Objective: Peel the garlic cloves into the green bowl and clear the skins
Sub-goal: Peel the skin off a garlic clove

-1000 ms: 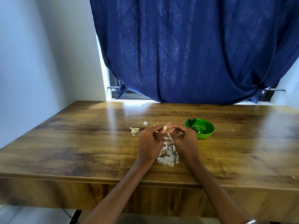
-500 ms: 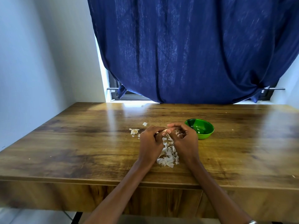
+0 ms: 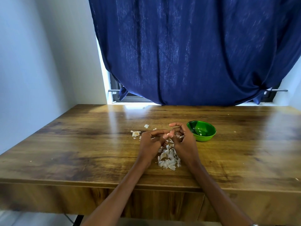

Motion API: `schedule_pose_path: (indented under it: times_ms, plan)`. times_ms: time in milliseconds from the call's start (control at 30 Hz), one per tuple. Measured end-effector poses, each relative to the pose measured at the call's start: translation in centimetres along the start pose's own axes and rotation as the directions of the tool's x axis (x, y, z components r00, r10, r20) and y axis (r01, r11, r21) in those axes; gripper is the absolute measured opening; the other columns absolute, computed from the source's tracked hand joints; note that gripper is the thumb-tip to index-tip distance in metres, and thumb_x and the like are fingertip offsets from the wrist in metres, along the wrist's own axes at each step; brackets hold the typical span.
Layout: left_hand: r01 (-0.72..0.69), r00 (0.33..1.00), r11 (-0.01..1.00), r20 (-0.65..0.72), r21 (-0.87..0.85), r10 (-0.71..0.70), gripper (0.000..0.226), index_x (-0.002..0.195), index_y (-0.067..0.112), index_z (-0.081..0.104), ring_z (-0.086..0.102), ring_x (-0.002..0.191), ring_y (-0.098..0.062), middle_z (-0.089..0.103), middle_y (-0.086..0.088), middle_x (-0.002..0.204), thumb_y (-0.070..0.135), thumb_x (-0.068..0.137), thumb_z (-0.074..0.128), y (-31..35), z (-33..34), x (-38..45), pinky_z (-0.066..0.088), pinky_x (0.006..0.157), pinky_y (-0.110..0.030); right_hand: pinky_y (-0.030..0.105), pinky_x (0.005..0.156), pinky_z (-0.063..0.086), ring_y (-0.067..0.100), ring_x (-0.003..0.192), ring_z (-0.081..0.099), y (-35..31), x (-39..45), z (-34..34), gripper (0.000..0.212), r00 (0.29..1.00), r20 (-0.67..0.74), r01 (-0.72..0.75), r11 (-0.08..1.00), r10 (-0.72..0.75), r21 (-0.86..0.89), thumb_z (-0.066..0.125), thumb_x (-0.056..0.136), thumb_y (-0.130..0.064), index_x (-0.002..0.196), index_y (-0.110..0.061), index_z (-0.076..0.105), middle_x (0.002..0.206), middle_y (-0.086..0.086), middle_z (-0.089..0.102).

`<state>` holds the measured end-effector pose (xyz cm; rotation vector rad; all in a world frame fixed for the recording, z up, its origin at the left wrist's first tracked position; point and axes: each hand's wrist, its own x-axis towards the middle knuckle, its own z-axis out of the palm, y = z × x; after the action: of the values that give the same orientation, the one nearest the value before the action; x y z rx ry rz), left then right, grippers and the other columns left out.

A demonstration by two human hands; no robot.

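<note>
My left hand and my right hand meet fingertip to fingertip above a heap of pale garlic skins on the wooden table. Both hands pinch a small pale garlic clove between their fingertips; most of it is hidden by my fingers. The right hand's index finger sticks up above the others. The green bowl stands just right of my right hand, with a small white piece lying inside it.
Loose skin scraps and a single flake lie left of and behind my hands. A dark blue curtain hangs behind the table's far edge. A pale wall runs along the left.
My hands stay over the skins, still working the clove. The right hand's fingers have lifted and spread a little, and the head camera has tilted slightly.
</note>
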<state>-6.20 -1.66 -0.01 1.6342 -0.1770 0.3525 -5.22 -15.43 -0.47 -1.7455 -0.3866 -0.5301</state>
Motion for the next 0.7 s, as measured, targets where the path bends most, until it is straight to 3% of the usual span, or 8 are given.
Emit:
schedule_pose_path:
  times_ms: [167, 300, 567, 700]
  plan:
    - [0.107, 0.993, 0.993, 0.055, -0.055, -0.104, 0.014, 0.101, 0.009, 0.079, 0.071, 0.074, -0.012, 0.078, -0.003, 0.084, 0.005, 0.091, 0.070, -0.37, -0.28, 0.03, 0.059, 0.072, -0.028, 0.020, 0.078, 0.054, 0.007, 0.091, 0.065, -0.06, -0.04, 0.02, 0.038, 0.999, 0.026, 0.019, 1.000, -0.018, -0.004, 0.068, 0.090, 0.004, 0.117, -0.022, 0.063, 0.092, -0.004, 0.066]
    - [0.228, 0.969, 0.949, 0.145, -0.219, -0.200, 0.017, 0.105, -0.001, 0.075, 0.075, 0.088, -0.026, 0.077, -0.015, 0.096, 0.002, 0.089, 0.069, -0.28, -0.61, 0.14, 0.062, 0.081, -0.036, 0.019, 0.077, 0.055, 0.005, 0.089, 0.065, -0.33, -0.12, -0.05, 0.039, 0.999, 0.034, 0.025, 1.000, -0.026, 0.007, 0.067, 0.089, 0.008, 0.115, -0.021, 0.064, 0.094, -0.002, 0.066]
    - [0.298, 0.953, 0.923, 0.136, -0.242, -0.272, 0.011, 0.096, 0.000, 0.077, 0.071, 0.076, -0.019, 0.075, -0.018, 0.085, 0.000, 0.089, 0.068, -0.38, -0.59, 0.19, 0.059, 0.075, -0.030, 0.010, 0.070, 0.049, 0.000, 0.082, 0.062, -0.60, -0.16, 0.17, 0.040, 0.998, 0.035, 0.043, 0.999, -0.043, -0.012, 0.065, 0.087, 0.012, 0.115, -0.017, 0.063, 0.091, -0.001, 0.065]
    - [0.314, 0.948, 0.920, 0.126, -0.233, -0.292, 0.012, 0.097, -0.002, 0.076, 0.069, 0.075, -0.019, 0.075, -0.018, 0.085, 0.000, 0.089, 0.068, -0.42, -0.52, 0.25, 0.058, 0.073, -0.030, 0.008, 0.071, 0.047, -0.007, 0.083, 0.060, -0.83, -0.31, 0.21, 0.036, 0.997, 0.074, 0.011, 1.000, -0.010, -0.004, 0.059, 0.092, 0.012, 0.114, -0.016, 0.061, 0.092, -0.008, 0.062]
